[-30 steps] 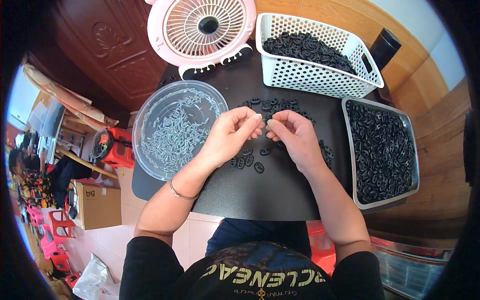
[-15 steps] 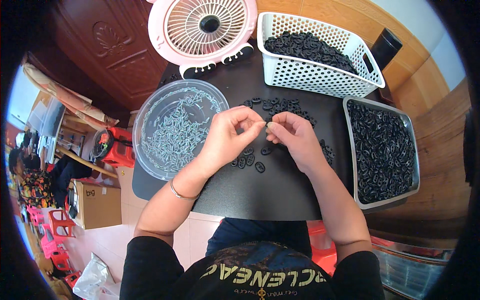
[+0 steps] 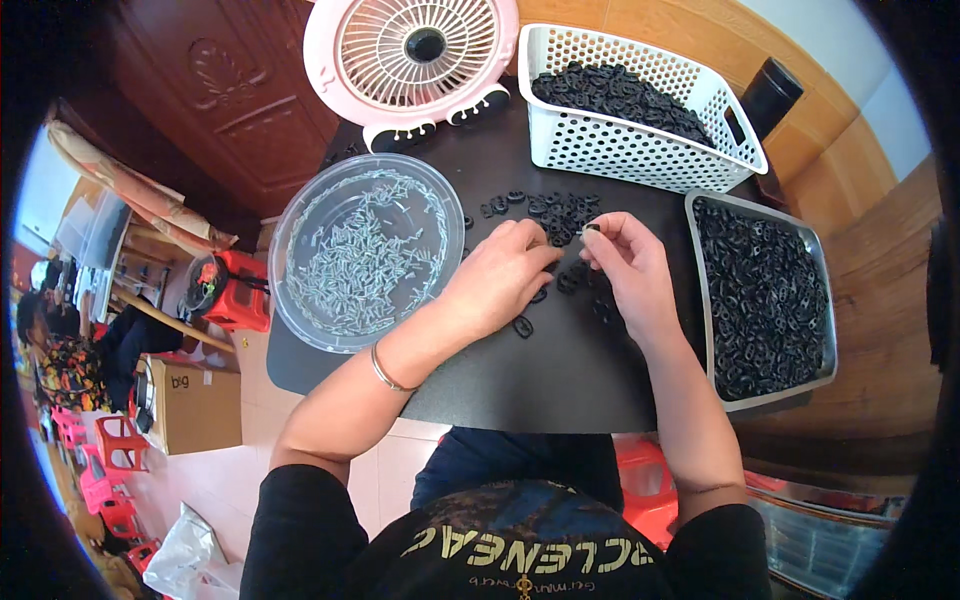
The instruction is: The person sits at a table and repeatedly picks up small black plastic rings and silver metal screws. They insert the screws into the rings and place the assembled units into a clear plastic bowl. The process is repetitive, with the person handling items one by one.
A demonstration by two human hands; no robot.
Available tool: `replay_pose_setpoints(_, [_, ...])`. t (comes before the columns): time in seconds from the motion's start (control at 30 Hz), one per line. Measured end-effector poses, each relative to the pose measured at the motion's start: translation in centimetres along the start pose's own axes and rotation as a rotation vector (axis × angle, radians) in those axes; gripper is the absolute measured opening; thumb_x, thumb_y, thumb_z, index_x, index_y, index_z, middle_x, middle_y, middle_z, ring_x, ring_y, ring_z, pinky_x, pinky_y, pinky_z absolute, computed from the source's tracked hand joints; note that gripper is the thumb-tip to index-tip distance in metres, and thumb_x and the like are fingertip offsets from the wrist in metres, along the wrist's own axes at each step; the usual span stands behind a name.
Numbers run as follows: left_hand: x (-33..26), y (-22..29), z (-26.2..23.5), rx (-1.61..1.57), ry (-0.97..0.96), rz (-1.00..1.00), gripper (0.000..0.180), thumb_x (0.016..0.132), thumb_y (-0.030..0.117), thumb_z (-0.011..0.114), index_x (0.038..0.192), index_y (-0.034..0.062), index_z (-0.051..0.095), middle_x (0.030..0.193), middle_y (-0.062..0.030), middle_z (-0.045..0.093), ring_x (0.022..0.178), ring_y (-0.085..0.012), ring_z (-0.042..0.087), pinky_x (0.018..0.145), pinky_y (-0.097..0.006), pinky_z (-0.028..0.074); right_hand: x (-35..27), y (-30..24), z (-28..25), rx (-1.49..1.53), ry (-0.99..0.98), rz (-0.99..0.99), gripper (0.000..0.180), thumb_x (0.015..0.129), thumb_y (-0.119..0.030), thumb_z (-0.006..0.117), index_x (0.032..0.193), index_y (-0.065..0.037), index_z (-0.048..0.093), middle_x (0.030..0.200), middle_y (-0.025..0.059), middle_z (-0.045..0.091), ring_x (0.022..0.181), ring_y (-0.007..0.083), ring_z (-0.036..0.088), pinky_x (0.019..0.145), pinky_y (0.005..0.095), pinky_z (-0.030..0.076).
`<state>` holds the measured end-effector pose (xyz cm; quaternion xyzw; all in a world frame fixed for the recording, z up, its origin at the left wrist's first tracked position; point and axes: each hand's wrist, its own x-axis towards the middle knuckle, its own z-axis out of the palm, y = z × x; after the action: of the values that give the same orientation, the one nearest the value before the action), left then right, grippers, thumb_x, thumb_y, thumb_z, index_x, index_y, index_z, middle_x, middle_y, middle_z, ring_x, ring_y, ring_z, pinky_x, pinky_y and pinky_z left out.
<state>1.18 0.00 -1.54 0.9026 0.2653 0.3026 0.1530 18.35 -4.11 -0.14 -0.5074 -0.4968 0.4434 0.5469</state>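
Observation:
My right hand [image 3: 633,268] is raised over the table, its thumb and forefinger pinching a small dark piece that is mostly covered by the fingertips. To its left, my left hand [image 3: 505,275] lies palm down with curled fingers, the tips among loose black oval two-hole cord-lock pieces [image 3: 565,215]. Whatever sits under those fingertips is hidden. One single oval piece [image 3: 522,327] rests just below the left hand. Beside my left wrist stands a round clear plastic tub [image 3: 455,215] holding many small metal springs [image 3: 365,260].
A metal tray [image 3: 708,330] heaped with black pieces is at the right. Behind stands a white perforated basket [image 3: 640,165] of similar pieces, next to a pink fan [image 3: 328,60]. A dark cylinder [image 3: 772,95] is beyond the basket. Another person [image 3: 70,350] sits far left near red stools [image 3: 240,290].
My hands have parted from their shared pinch. The left has turned palm down onto the loose pieces; the right has moved slightly right and up, still pinching.

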Motion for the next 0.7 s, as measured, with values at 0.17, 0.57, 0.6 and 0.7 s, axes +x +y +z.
replay_pose_setpoints(0.17, [0.2,0.3,-0.7,-0.006,-0.044,-0.034,0.020,0.071,0.010,0.063,0.089,0.0021,0.061,0.082,-0.0095,0.052,0.082,-0.0263,0.052,0.073,-0.036,0.042,-0.1,0.4,0.0,0.101,0.006,-0.073,0.011,0.081,-0.005,0.056,0.091,-0.001,0.054,0.081,0.0020,0.057,0.074,0.0069,0.054,0.066,0.0201,0.043])
replay_pose_setpoints(0.57, [-0.4,0.9,-1.9,-0.081,-0.220,-0.033,0.016,0.068,0.006,0.064,0.081,0.0014,0.056,0.077,-0.0108,0.051,0.072,-0.0254,0.054,0.063,-0.034,0.045,-0.3,0.1,0.3,0.073,-0.041,-0.069,0.011,0.081,-0.003,0.055,0.092,-0.001,0.055,0.084,0.0045,0.060,0.075,0.0090,0.056,0.068,0.0217,0.045])
replay_pose_setpoints(0.6, [-0.4,0.8,-1.8,-0.109,-0.211,-0.047,0.016,0.068,0.005,0.064,0.081,0.0014,0.055,0.076,-0.0107,0.051,0.069,-0.0241,0.055,0.061,-0.033,0.045,-0.4,0.1,0.3,0.076,-0.050,-0.068,0.011,0.081,-0.003,0.055,0.092,-0.001,0.055,0.084,0.0047,0.061,0.075,0.0091,0.056,0.068,0.0217,0.045])
replay_pose_setpoints(0.7, [-0.1,0.9,-2.0,-0.233,-0.182,-0.140,0.015,0.070,0.002,0.063,0.083,0.0012,0.055,0.073,-0.0076,0.052,0.062,-0.0174,0.055,0.057,-0.028,0.045,-0.4,0.2,0.4,0.063,-0.064,-0.062,0.011,0.081,-0.003,0.055,0.092,-0.001,0.055,0.084,0.0051,0.061,0.075,0.0094,0.056,0.068,0.0218,0.045])
